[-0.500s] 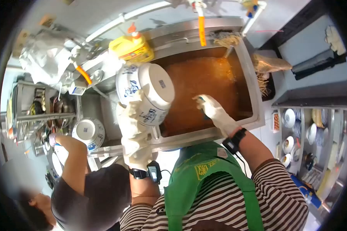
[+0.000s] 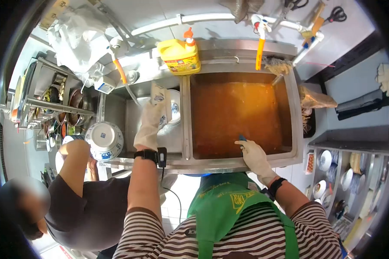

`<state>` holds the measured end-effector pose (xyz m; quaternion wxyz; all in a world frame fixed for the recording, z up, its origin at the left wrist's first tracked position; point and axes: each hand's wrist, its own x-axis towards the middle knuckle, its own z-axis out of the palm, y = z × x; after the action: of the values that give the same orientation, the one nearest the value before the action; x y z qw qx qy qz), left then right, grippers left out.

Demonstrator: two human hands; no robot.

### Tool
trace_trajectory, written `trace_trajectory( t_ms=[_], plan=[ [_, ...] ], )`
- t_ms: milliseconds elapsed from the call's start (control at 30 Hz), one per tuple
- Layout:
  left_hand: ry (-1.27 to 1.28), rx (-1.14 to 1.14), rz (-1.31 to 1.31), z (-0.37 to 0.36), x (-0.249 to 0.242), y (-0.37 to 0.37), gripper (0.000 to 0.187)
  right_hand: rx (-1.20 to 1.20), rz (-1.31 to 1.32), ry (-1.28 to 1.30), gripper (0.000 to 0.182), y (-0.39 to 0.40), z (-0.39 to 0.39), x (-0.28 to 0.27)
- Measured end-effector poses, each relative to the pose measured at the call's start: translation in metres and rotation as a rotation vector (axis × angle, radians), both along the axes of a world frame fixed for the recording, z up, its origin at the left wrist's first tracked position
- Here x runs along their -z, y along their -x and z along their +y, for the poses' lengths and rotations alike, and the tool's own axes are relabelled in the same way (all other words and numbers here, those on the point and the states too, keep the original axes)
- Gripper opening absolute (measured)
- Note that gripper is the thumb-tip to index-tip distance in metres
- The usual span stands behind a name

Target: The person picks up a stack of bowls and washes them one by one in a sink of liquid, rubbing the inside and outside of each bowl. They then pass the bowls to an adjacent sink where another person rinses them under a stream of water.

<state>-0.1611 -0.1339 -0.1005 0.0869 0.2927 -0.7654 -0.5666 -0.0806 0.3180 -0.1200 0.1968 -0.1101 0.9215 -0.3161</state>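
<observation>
My left hand point(image 2: 148, 123), in a white glove, reaches into the left sink basin. It is closed against a white bowl with blue patterns point(image 2: 160, 97), seen nearly edge-on; the fingertips are partly hidden. Beside it another white and blue dish point(image 2: 174, 108) shows in the basin. My right hand point(image 2: 254, 157), also gloved, hangs over the near edge of the right basin point(image 2: 294, 129), which is filled with orange-brown water. A small blue scouring pad point(image 2: 242, 138) pokes out from its closed fingers, mostly hidden.
A co-worker point(image 2: 86, 194) stands at left, arms near a white and blue bowl point(image 2: 103, 140). A yellow detergent jug point(image 2: 178, 58) stands behind the sinks. Orange-tipped taps point(image 2: 260, 54) hang above. Shelves with dishes point(image 2: 326, 159) are at right.
My left hand has carried the bowl from above the divider down into the left basin. My right hand has drawn back toward the sink's near edge. The view has shifted.
</observation>
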Motion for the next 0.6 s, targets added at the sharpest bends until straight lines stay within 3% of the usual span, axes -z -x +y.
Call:
trace_trajectory(
  t_ms=[67, 167, 200, 267, 300, 467, 600],
  plan=[
    [0.392, 0.155, -0.329, 0.002, 0.013, 0.008, 0.039, 0.000, -0.017, -0.005, 0.036, 0.001, -0.002, -0.002],
    [0.501, 0.227, -0.407, 0.029, 0.004, 0.015, 0.047, 0.019, 0.050, -0.010, 0.044, -0.003, -0.002, 0.006],
    [0.494, 0.219, -0.407, 0.026, 0.021, 0.016, 0.047, 0.010, 0.051, -0.015, 0.044, -0.002, -0.001, 0.007],
    [0.647, 0.456, -0.355, 0.016, 0.076, 0.015, 0.047, 0.028, 0.003, -0.032, 0.036, 0.000, -0.003, 0.008],
    [0.700, 0.447, -0.337, 0.019, 0.090, 0.010, 0.030, 0.027, 0.006, -0.030, 0.037, 0.001, -0.004, 0.004],
    [0.627, 0.514, -0.303, 0.027, 0.152, -0.005, 0.025, 0.055, -0.027, -0.059, 0.040, 0.002, -0.007, 0.006],
    [0.803, 0.638, -0.511, 0.023, 0.169, -0.009, 0.027, 0.063, -0.012, -0.060, 0.042, 0.002, -0.010, 0.004]
  ],
)
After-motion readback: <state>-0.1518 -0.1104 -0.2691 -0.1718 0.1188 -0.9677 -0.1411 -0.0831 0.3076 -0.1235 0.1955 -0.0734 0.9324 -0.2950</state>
